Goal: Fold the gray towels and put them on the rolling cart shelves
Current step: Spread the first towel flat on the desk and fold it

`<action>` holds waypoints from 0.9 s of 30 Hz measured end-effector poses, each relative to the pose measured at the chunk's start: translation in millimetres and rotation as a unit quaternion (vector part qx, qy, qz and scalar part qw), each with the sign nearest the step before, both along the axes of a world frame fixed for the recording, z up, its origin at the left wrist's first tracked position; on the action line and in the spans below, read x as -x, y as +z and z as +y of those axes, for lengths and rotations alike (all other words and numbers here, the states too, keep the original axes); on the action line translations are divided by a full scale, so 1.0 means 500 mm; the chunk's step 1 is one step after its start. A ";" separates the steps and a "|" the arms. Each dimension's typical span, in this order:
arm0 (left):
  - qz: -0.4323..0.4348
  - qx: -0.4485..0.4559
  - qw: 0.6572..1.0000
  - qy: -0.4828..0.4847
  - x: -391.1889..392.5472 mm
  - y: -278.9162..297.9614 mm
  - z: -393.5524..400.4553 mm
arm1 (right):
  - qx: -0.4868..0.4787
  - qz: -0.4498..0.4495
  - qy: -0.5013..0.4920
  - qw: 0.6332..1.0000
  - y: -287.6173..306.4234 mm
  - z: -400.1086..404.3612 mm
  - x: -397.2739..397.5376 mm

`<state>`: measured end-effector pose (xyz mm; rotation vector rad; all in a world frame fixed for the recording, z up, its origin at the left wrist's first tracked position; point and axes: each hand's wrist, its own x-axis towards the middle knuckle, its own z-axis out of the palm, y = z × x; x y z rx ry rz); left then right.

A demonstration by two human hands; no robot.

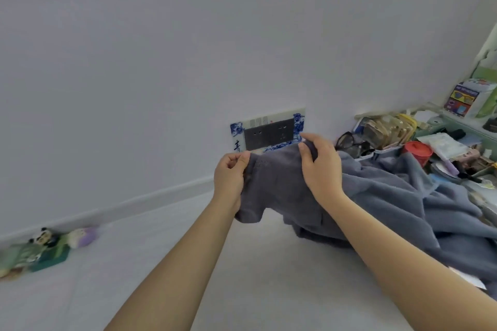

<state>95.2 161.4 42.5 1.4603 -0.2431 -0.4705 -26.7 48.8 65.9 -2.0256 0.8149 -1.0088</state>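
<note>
A small dark gray towel (277, 183) hangs in the air over the white tabletop (188, 263), held by its upper edge. My left hand (230, 176) pinches its upper left corner. My right hand (320, 164) grips its upper right corner, fingers curled round the cloth. To the right, a heap of bluish gray towels (403, 204) lies crumpled on the table, reaching under my right forearm. No rolling cart shows in the head view.
A wall socket plate (267, 130) with blue-and-white trim sits just behind the towel. Clutter fills the back right: black glasses (349, 144), a red lidded cup (418, 152), packets and boxes. Small figurines (45, 247) stand at the far left against the wall.
</note>
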 end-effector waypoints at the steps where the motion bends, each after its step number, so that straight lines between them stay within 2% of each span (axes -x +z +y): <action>1: -0.008 -0.004 1.000 0.015 -0.020 0.003 0.042 | -0.002 0.000 0.014 1.000 0.000 0.036 -0.025; 4: -0.028 -0.037 0.997 0.062 -0.086 -0.007 0.186 | -0.031 0.011 0.040 0.999 -0.016 0.160 -0.096; 8: -0.012 -0.077 0.984 0.162 -0.168 -0.057 0.362 | -0.121 0.045 0.035 0.991 -0.069 0.286 -0.155; 10: 0.002 -0.105 0.979 0.177 -0.202 -0.084 0.437 | -0.154 0.053 0.041 0.986 -0.094 0.338 -0.175; 13: 0.035 -0.134 0.986 0.093 -0.223 -0.113 0.516 | -0.209 0.078 0.087 0.971 -0.123 0.421 -0.203; 19: 0.043 -0.099 0.988 -0.112 -0.180 -0.135 0.593 | -0.325 0.090 0.213 0.917 -0.148 0.543 -0.249; 22: 0.053 -0.092 0.983 -0.151 -0.174 -0.155 0.623 | -0.403 0.105 0.252 0.874 -0.141 0.579 -0.259; 24: 0.052 -0.108 0.982 -0.144 -0.172 -0.163 0.637 | -0.429 0.111 0.293 0.847 -0.127 0.594 -0.253; 27: 0.051 -0.124 0.982 -0.129 -0.179 -0.169 0.662 | -0.409 0.103 0.301 0.855 -0.134 0.605 -0.249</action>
